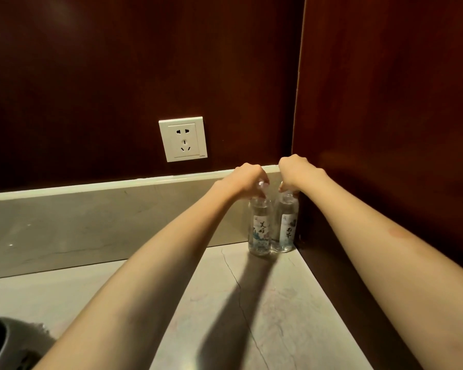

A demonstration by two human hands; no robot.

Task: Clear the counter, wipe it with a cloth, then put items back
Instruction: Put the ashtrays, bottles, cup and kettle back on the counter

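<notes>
Dark reddish-brown wood panelling [91, 76] fills the upper part of the head view and turns a corner on the right, where a second panel [385, 102] runs forward along the edge of the scene. Below it lies the pale, marble-like tabletop [292, 303], crossed by a thin dark vein and by the long shadows of two arms. A low upstand [91, 222] of the same pale stone rises along the back, between the tabletop and the wood.

Two bare forearms reach from the lower edge toward the far right corner. In the lower left corner sits part of a dark round object [0, 343], cut off by the frame, so its kind cannot be told.

On the back panel, above the upstand, is a white wall socket [182, 139].

Two small clear water bottles stand upright on the tabletop in the back right corner, just beside each other. The left bottle [259, 231] has a white label with dark characters and a blue pattern lower down; the right bottle [288, 228] has a similar label and stands close against the side panel.

The left hand [247, 180] comes down from above, its fingers curled around the top of the left bottle, gripping it at the cap. The right hand [296, 170] likewise has its fingers curled down over the top of the right bottle, holding it at the cap.
</notes>
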